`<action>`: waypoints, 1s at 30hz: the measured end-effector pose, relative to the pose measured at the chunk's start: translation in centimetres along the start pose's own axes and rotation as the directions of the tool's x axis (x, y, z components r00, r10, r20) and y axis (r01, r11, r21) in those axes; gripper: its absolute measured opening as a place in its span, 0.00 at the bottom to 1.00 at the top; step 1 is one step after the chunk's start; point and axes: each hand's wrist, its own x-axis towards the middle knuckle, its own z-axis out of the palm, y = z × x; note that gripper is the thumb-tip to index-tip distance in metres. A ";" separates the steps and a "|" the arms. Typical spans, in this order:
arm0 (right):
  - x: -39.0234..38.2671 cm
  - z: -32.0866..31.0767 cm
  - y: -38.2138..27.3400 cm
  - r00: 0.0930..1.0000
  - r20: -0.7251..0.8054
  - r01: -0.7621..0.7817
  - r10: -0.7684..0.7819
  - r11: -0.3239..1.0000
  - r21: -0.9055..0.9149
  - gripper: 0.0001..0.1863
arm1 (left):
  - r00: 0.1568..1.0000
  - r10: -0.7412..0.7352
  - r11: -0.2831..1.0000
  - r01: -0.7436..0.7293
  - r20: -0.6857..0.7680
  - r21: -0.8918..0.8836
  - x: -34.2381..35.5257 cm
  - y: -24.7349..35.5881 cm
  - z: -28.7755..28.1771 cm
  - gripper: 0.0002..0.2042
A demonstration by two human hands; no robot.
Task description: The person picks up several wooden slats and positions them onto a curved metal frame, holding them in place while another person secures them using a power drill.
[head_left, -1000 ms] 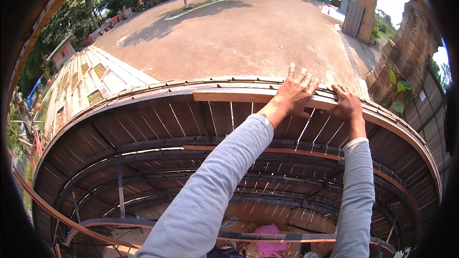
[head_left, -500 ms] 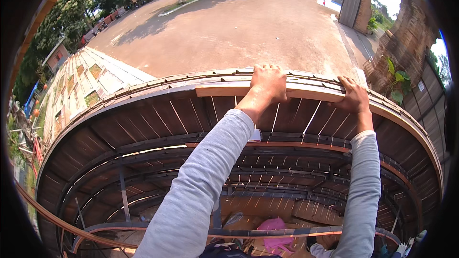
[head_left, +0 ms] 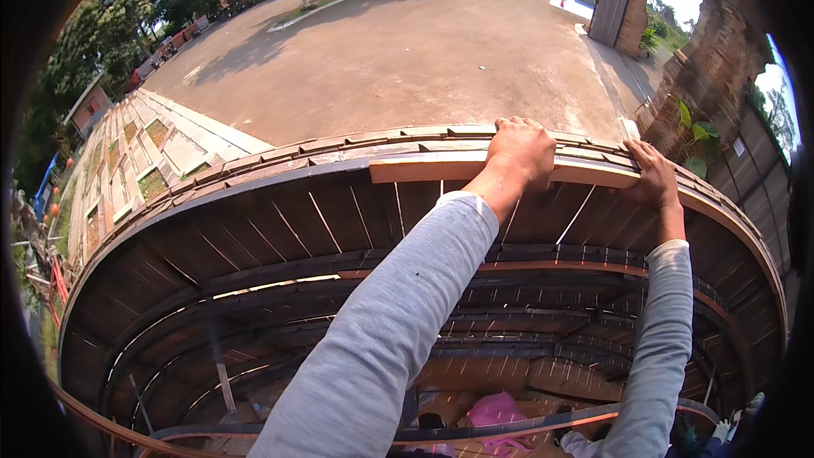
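Note:
A narrow reddish-brown wooden strip (head_left: 411,170) lies along the upper rim of a curved, dark timber structure (head_left: 288,229), just below overlapping shingles (head_left: 305,151). My left hand (head_left: 521,153) has its fingers bent over the middle of the strip and the rim; the thumb is hidden. My right hand (head_left: 653,171) grips the strip's right end, fingers curled over the top edge. Both grey-sleeved forearms reach up from the lower edge.
Curved rails (head_left: 577,265) run below inside the structure, with a pink cloth (head_left: 492,411) at the bottom. Beyond lie a paved yard (head_left: 381,59), a patterned path (head_left: 153,157), a brick pillar (head_left: 704,68) and trees. Gloves or hands (head_left: 727,431) show indistinctly at lower right.
The wooden strip has slid to the right along the rim with both hands on it. My left hand first shifted left along the strip, then moved slightly back right. The view has shifted slightly.

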 end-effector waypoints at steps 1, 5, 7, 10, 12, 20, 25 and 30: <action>-0.2 0.4 0.2 1.000 0.000 -0.016 0.016 1.000 -0.010 0.54 | 0.998 0.002 1.000 -0.002 0.056 0.001 0.2 0.2 -0.1 0.31; -1.0 -0.8 -1.8 0.997 0.006 -0.072 0.072 0.996 -0.061 0.56 | 1.000 0.015 1.000 -0.015 0.023 0.023 0.0 -0.2 -0.3 0.24; -2.9 -1.0 -4.7 0.967 -0.226 -0.134 0.120 0.990 -0.049 0.58 | 0.995 0.036 0.999 -0.034 -0.098 0.014 -0.3 -0.7 0.1 0.19; -9.6 -0.6 -10.3 0.890 -0.436 -0.115 0.135 0.991 0.072 0.56 | 0.997 0.018 1.000 -0.017 -0.072 0.014 -0.8 -0.5 -0.4 0.22; -14.7 0.6 -13.8 0.890 -0.421 -0.075 0.173 0.968 0.240 0.46 | 0.999 -0.019 0.999 0.020 -0.026 0.048 -0.6 -0.4 -0.3 0.26; -25.1 11.1 -18.0 0.953 -0.024 -0.248 0.303 0.821 0.514 0.33 | 0.996 0.006 0.998 -0.001 -0.084 0.061 -0.8 1.0 -0.8 0.26; -26.7 15.2 -19.7 0.915 0.345 -0.363 0.210 0.802 0.475 0.31 | 0.997 0.017 0.994 -0.009 -0.070 0.109 -0.1 0.9 0.2 0.32; -25.8 15.4 -21.9 0.916 0.399 -0.282 0.043 0.778 0.562 0.32 | 0.996 0.017 0.990 -0.006 -0.083 0.142 -0.5 0.3 0.2 0.34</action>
